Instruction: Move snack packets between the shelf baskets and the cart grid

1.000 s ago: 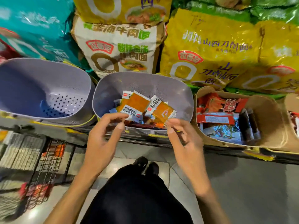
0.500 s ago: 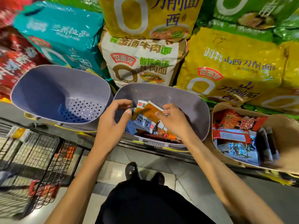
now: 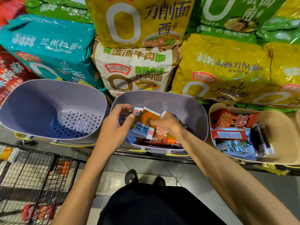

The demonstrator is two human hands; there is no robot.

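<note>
Tiled floor (image 3: pixel 146 166) underfoot, shelf (image 3: pixel 73 151) rail across the middle, big noodle bags (image 3: pixel 134 70) stacked at 12. Wire cart grid (image 3: pixel 32 172) at 8 w/ a few packets on it. Purple basket (image 3: pixel 48 95) at 10 shows its holed bottom. Middle basket (image 3: pixel 186 108), dead centre, holds the orange packet (image 3: pixel 149 116) on top of a heap. Right hand (image 3: pixel 168 124) pinches it. Left hand (image 3: pixel 116 127) is curled, thumb at its edge; can't tell if gripping. Tan basket (image 3: pixel 279 127) at 3 has red & silver packs.

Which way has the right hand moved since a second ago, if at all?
Yes. The right hand went forward, from the near rim of the middle lilac perforated plastic basket to inside it, fingers on the orange-and-white snack packet.
</note>
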